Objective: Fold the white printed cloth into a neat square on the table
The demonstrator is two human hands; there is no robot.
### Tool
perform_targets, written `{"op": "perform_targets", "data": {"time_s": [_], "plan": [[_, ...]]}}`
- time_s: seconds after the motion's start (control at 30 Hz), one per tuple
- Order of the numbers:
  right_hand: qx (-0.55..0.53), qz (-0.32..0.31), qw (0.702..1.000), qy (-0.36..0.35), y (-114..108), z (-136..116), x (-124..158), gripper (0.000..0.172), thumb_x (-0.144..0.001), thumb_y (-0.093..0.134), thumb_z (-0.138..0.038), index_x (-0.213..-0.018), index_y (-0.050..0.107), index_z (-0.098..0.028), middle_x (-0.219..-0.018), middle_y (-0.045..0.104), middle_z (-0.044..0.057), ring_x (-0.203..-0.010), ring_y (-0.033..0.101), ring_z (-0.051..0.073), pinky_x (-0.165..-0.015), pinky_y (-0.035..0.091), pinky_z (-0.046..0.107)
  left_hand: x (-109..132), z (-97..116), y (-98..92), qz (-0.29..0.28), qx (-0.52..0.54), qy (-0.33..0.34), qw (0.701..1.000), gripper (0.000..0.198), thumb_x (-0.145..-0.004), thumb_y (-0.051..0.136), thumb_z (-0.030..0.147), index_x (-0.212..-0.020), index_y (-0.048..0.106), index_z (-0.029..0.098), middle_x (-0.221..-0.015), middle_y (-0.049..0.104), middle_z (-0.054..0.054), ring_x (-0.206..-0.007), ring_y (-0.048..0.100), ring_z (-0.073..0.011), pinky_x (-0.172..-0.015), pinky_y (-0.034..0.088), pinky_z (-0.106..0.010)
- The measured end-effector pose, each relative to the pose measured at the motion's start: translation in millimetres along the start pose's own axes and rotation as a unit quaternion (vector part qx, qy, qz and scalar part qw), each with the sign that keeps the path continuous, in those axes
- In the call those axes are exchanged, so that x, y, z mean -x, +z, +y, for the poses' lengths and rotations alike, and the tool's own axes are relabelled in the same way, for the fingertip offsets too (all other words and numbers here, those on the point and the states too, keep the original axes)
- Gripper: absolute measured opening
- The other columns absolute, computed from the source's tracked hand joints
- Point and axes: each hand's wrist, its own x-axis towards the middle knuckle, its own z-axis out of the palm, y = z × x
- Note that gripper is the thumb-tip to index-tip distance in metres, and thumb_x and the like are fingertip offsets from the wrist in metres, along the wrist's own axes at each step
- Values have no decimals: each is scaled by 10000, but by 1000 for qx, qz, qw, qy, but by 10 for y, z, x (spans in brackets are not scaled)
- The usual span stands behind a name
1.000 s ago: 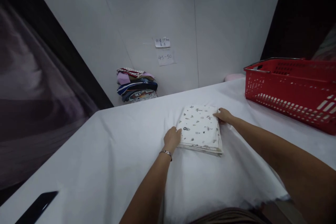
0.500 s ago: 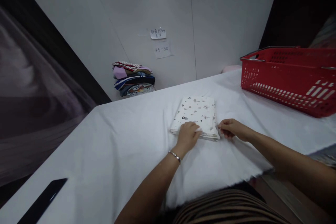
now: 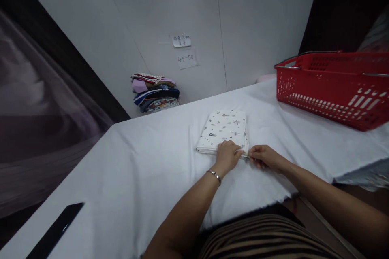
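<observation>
A folded white cloth [image 3: 223, 129] printed with small dark figures lies flat on the white-covered table [image 3: 161, 162]. At its near edge is my left hand [image 3: 227, 156], a bracelet on the wrist, its thumb and fingers closed on the layered edge. My right hand [image 3: 263, 158] pinches the near right corner of the same cloth, with the other fingers curled under. The two hands are a short gap apart, and part of the near edge is hidden behind my left fingers.
A red plastic basket [image 3: 331, 93] with metal handles stands on the table at the right. Folded clothes [image 3: 155, 93] are stacked beyond the far edge, below paper signs [image 3: 186, 57] on the wall. A flat black object [image 3: 56, 230] lies at the near left.
My left hand has slid right along the near edge towards the corner. My right hand has moved slightly left and down, onto the cloth's corner.
</observation>
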Motion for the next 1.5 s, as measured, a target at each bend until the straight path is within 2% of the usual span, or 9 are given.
{"op": "perform_targets", "data": {"time_s": [0.17,0.37,0.53,0.67,0.77,0.97,1.1,1.33,1.5], "plan": [[-14,29,999,-7,39,45,21,183,-651,620,-330,-701,545,-170,-538,579,-33,-344,420,47,-319,273,187,-31,67,-12,3,-22,7,1000,163,-829,552,327,-813,686,236,-855,603,-28,-882,501,-194,-768,354,-337],[-20,50,998,-32,88,72,51,179,-646,605,-330,-695,553,-166,-503,560,-34,-346,407,51,-322,261,191,-32,98,56,51,-11,-16,999,263,-864,484,257,-647,618,193,-751,593,-13,-781,505,-161,-706,331,-305],[-15,48,998,-46,91,92,90,217,-675,611,-379,-691,565,-167,-524,565,-30,-359,401,50,-339,267,198,32,125,101,82,11,6,997,218,-847,513,241,-655,600,190,-752,587,-5,-786,499,-152,-734,324,-308],[2,47,998,-45,103,60,110,306,-731,575,-452,-608,542,-173,-435,494,-39,-344,370,53,-350,255,209,37,139,121,104,54,-22,993,194,-840,517,220,-669,604,191,-741,591,1,-773,507,-143,-738,339,-298],[-5,40,999,-36,112,44,100,329,-741,565,-464,-585,529,-176,-439,500,-32,-342,368,53,-348,236,214,47,157,141,119,65,-23,990,175,-835,526,211,-681,609,195,-744,593,7,-777,509,-141,-752,341,-301],[-27,34,999,-30,116,59,68,249,-698,587,-419,-676,552,-174,-484,525,-44,-339,389,52,-340,226,205,109,143,135,94,36,38,994,67,-795,601,275,-779,635,218,-812,590,4,-826,504,-157,-759,337,-318],[-37,33,998,-27,98,46,96,241,-685,601,-411,-697,530,-181,-506,530,-52,-345,399,49,-335,224,197,82,115,118,84,29,30,996,79,-797,602,277,-757,629,214,-791,586,4,-816,506,-156,-755,342,-317],[-19,54,998,-5,80,20,177,196,-684,585,-367,-669,533,-178,-498,536,-39,-356,412,57,-342,255,204,40,125,112,83,85,-21,993,116,-832,555,270,-771,630,207,-805,611,1,-819,527,-145,-776,365,-298],[-22,51,998,-3,128,-2,184,212,-702,599,-368,-658,551,-166,-501,539,-32,-359,409,52,-343,247,200,87,114,97,71,34,31,996,153,-854,534,301,-770,628,215,-810,595,-7,-819,512,-154,-763,349,-312]]}}
